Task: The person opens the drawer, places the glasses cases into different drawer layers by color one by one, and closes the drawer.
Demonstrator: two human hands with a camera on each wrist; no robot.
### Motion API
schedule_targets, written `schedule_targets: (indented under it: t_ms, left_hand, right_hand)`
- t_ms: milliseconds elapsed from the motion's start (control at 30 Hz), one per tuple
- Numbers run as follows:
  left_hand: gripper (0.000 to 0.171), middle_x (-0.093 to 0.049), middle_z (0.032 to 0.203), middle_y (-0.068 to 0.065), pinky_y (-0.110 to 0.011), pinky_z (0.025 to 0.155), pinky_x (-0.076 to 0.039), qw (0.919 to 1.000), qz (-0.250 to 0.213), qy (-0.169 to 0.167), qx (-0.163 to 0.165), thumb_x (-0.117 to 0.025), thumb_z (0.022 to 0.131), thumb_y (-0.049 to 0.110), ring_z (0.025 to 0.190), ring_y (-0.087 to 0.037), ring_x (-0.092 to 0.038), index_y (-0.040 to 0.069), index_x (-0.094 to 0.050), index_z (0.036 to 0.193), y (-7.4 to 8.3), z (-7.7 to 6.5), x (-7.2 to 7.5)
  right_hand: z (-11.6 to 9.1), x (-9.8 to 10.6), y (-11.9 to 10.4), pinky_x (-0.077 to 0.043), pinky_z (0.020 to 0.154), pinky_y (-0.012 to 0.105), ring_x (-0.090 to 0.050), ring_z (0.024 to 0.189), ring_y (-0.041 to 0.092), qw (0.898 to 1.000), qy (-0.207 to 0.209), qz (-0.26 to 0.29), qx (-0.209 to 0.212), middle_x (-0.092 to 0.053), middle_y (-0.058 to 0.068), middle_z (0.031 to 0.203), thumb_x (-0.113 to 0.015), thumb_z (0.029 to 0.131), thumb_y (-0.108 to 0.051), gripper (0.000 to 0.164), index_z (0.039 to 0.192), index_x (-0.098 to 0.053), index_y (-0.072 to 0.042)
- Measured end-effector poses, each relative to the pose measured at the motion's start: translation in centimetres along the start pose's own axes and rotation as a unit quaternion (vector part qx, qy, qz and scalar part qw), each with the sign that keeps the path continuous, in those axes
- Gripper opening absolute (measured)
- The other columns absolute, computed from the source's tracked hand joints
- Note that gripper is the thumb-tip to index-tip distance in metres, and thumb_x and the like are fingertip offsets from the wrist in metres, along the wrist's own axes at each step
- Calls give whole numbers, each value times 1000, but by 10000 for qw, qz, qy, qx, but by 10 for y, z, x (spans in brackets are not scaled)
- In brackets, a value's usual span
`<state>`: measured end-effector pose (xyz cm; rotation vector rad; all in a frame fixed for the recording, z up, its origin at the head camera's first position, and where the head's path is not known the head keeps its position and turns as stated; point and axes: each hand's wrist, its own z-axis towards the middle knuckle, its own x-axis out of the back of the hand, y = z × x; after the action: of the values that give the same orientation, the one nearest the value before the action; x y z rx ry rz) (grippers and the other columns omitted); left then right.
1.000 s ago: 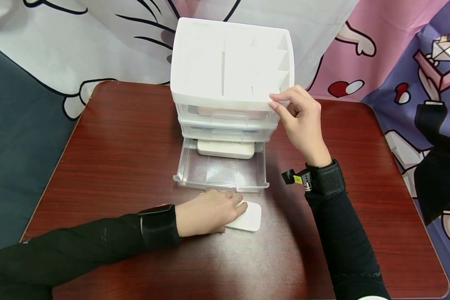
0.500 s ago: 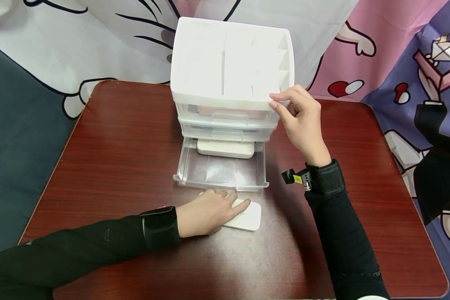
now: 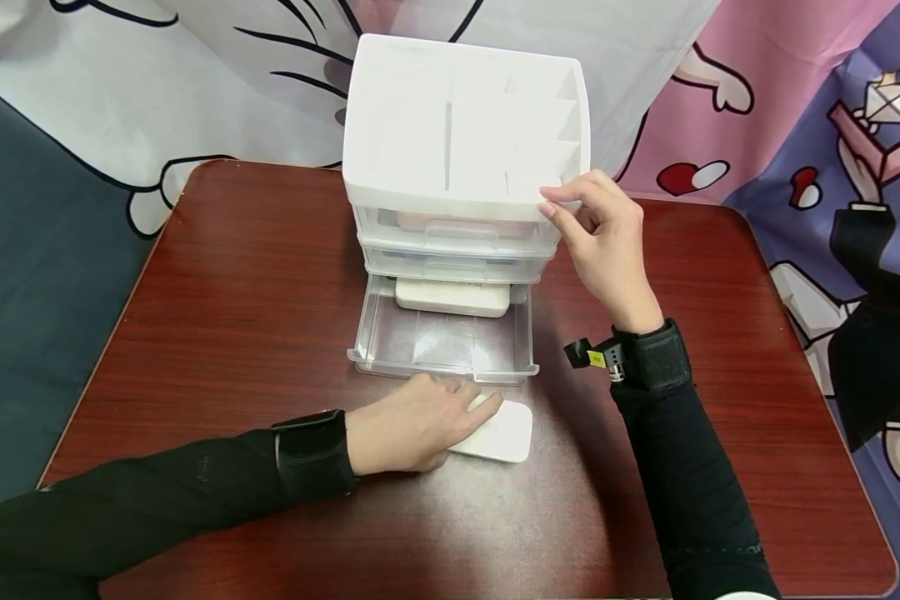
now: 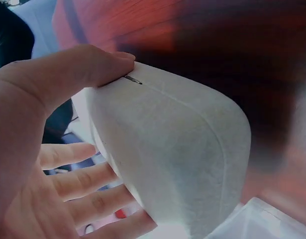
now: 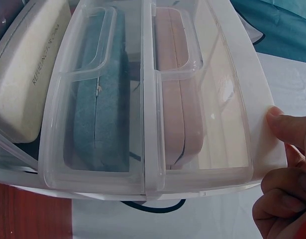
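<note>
My left hand (image 3: 412,425) holds a white glasses case (image 3: 508,435) low over the table, just in front of a pulled-out drawer (image 3: 378,333). In the left wrist view the thumb lies along the seam of the case (image 4: 177,134) and the fingers reach along its other side. My right hand (image 3: 611,250) pinches the front right corner of the white drawer organizer (image 3: 397,125) between thumb and index finger. Inside the lowest drawer another white case (image 3: 452,298) sits at the back, partly under the drawer above.
Through the clear fronts of the two upper drawers show a blue-green case (image 5: 108,119) and a pink case (image 5: 181,119). The organizer stands at the back of the brown table (image 3: 255,317). A printed curtain (image 3: 195,92) hangs behind it.
My left hand has shifted its fingers on the glasses case, and the case has slid slightly to the right. The right hand keeps its place on the organizer.
</note>
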<state>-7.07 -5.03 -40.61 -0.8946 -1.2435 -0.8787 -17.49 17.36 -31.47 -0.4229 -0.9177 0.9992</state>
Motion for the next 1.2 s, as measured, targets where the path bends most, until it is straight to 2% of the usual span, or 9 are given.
schedule_targets:
  t_ms: [267,500,600,800,967,1200]
  left_hand:
    - [61,-59,94,-1,-29,48,-43,9997,38,102,203,-72,71,26,71,-20,-59,12,-49,125,-7,7,31]
    - [63,-59,98,-2,-30,50,-47,9994,77,169,277,-76,70,29,73,-21,-61,11,-49,125,-19,9,41]
    - [67,-60,102,-3,-31,52,-49,9994,-27,51,334,-78,71,32,79,-22,-63,11,-48,127,-26,10,45]
    - [76,-59,113,-7,-35,58,-53,9985,7,-46,538,-80,73,37,89,-24,-64,9,-46,136,-44,13,48]
    - [74,-60,111,-7,-35,57,-53,9982,68,-27,595,-80,74,35,84,-24,-64,7,-47,134,-58,13,45]
    - [71,-60,110,-7,-37,56,-53,9968,81,-411,674,-78,76,34,84,-25,-64,10,-47,136,-72,16,38]
  right_hand:
    - [0,0,0,-27,50,21,-32,49,7,10000,6,27,34,-54,7,80,-68,87,-2,14,101,-73,0]
    - [1,0,0,-27,50,21,-32,49,6,10000,-11,31,87,-55,8,80,-68,87,-3,14,100,-73,1]
    - [0,0,-1,-26,50,21,-31,49,6,10000,-14,32,88,-54,9,80,-68,87,-2,14,100,-73,1]
    - [0,1,-2,-26,50,21,-30,49,5,9999,-29,14,114,-55,11,81,-68,88,-2,15,101,-73,1]
    - [0,1,-2,-26,50,21,-30,49,5,10000,-24,-3,74,-54,10,81,-68,88,-3,15,101,-73,1]
    - [1,1,-1,-26,51,21,-30,49,5,10000,-11,-23,80,-54,9,80,-68,88,-2,14,101,-73,1]
